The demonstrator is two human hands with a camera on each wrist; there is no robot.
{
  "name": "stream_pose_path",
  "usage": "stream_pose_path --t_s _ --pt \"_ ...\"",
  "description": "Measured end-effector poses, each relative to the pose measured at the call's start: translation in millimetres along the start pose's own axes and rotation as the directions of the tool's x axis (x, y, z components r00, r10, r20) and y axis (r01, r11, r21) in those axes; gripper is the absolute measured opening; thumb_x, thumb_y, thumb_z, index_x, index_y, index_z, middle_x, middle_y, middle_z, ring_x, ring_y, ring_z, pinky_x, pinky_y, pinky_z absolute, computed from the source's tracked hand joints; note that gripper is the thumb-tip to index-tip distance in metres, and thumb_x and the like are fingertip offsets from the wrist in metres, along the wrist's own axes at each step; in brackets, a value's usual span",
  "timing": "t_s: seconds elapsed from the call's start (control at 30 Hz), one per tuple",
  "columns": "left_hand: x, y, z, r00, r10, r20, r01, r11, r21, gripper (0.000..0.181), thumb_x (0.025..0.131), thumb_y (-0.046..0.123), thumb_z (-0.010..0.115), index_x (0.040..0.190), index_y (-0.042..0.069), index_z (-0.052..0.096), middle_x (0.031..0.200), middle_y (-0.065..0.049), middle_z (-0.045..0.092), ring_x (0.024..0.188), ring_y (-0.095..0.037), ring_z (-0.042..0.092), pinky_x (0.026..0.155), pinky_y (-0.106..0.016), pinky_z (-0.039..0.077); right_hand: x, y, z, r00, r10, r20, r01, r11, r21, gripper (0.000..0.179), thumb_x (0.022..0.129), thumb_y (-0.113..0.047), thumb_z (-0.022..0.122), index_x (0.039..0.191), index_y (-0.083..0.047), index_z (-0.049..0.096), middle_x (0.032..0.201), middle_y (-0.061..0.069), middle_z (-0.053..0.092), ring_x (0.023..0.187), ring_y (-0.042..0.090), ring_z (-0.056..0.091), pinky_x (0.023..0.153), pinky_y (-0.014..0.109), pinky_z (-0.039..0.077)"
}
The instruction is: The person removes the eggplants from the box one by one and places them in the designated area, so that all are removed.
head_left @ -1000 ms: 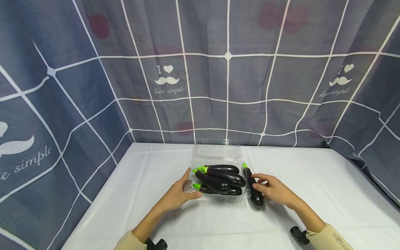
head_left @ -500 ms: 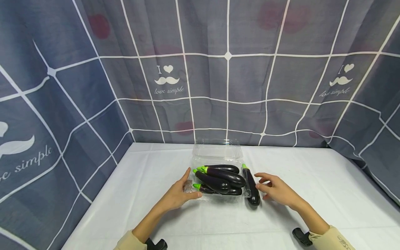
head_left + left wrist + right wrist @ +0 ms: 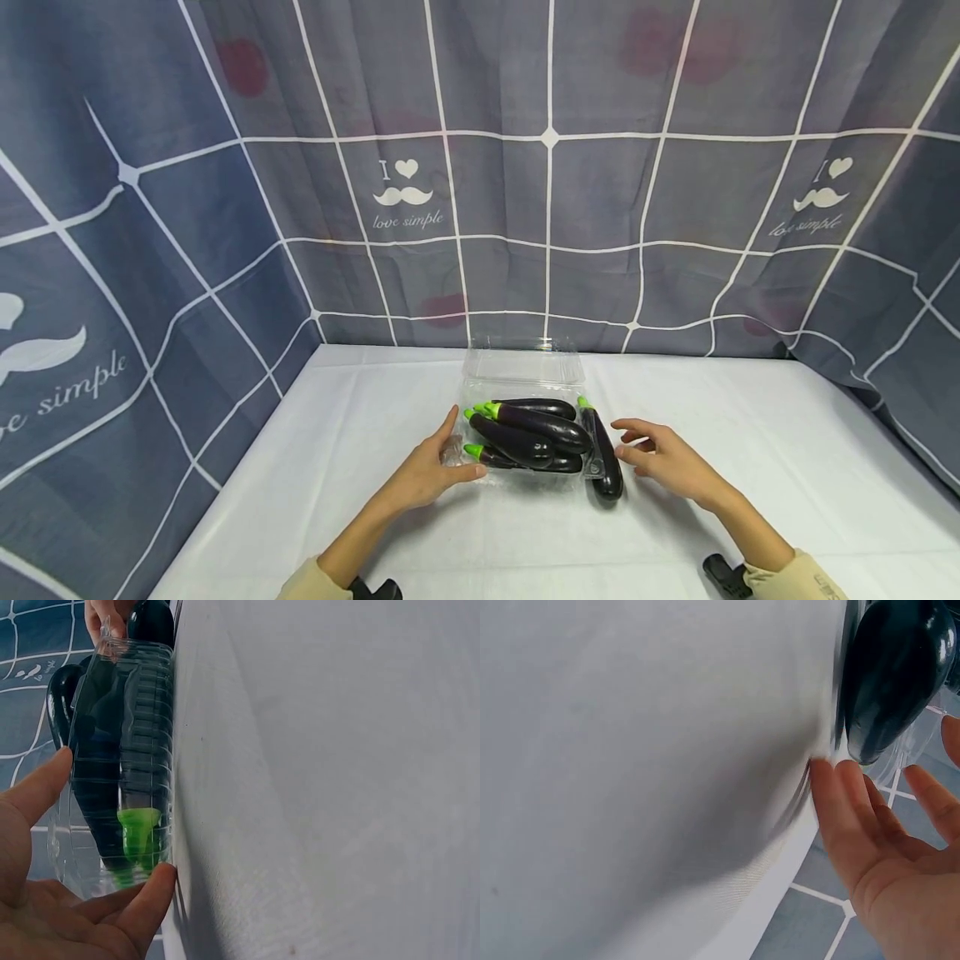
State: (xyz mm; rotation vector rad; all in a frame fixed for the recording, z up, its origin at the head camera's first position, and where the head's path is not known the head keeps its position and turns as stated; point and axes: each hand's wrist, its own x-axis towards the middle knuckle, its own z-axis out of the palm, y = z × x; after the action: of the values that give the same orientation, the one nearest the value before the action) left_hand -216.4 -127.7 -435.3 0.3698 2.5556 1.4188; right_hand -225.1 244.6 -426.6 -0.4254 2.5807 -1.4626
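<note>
In the head view a clear plastic clamshell box with its lid tipped back holds several dark eggplants with green stems. My left hand touches the box's left end, thumb at its front corner and fingers spread along the side. In the left wrist view, a green stem shows through the ribbed wall. One eggplant lies outside, along the box's right edge, stem pointing away. My right hand is beside it with loosely bent fingers; in the right wrist view its fingertips are close to a dark rounded eggplant end.
A white cloth covers the table. Grey-blue curtains with white grid lines hang behind it and at both sides. Black straps with small devices sit on the wrists.
The outside eggplant has shifted left against the box's right edge. My right fingers have let go of it and drawn slightly right. My left hand stays in place.
</note>
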Motion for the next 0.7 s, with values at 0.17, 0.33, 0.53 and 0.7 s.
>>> stream_pose_path --t_s 0.17,0.33,0.53,0.7 --pt "-0.2 0.0 0.6 1.000 0.001 -0.003 -0.001 1.000 0.004 0.104 0.085 0.042 0.077 0.159 0.009 0.011 0.147 -0.032 0.037 0.136 -0.045 0.037 0.104 -0.063 0.033 1.4 -5 -1 0.996 -0.059 -0.065 0.050 0.991 -0.125 0.045 0.095 -0.019 0.067 0.133 0.003 0.057 0.118 0.017 0.064 0.100 0.023 0.062 0.082 0.035 0.049" --pt "0.2 -0.5 0.5 1.000 0.005 -0.005 -0.005 1.000 0.000 0.105 0.085 0.042 0.076 0.159 0.009 0.011 0.148 -0.032 0.037 0.137 -0.044 0.037 0.104 -0.063 0.033 2.8 -17 0 0.986 -0.106 -0.129 0.093 0.990 -0.104 0.040 0.095 -0.014 0.066 0.131 0.002 0.059 0.121 0.019 0.063 0.105 0.030 0.062 0.086 0.033 0.050" --pt "-0.2 -1.4 0.6 1.000 0.008 -0.005 -0.008 1.000 0.010 0.105 0.085 0.041 0.076 0.159 0.008 0.011 0.146 -0.033 0.038 0.136 -0.045 0.037 0.104 -0.063 0.032 0.0 -39 10 0.975 -0.148 -0.166 0.145 0.989 -0.029 0.040 0.094 -0.012 0.067 0.132 -0.001 0.060 0.129 0.019 0.059 0.114 0.036 0.057 0.091 0.030 0.050" --pt "0.2 -1.3 0.7 1.000 0.012 -0.006 -0.012 1.000 0.008 0.105 0.085 0.041 0.076 0.159 0.007 0.010 0.147 -0.033 0.038 0.136 -0.046 0.037 0.104 -0.064 0.032 2.3 -57 19 0.974 -0.161 -0.161 0.168 0.985 0.033 0.042 0.094 -0.012 0.068 0.133 -0.001 0.059 0.132 0.018 0.057 0.118 0.036 0.055 0.095 0.035 0.048"
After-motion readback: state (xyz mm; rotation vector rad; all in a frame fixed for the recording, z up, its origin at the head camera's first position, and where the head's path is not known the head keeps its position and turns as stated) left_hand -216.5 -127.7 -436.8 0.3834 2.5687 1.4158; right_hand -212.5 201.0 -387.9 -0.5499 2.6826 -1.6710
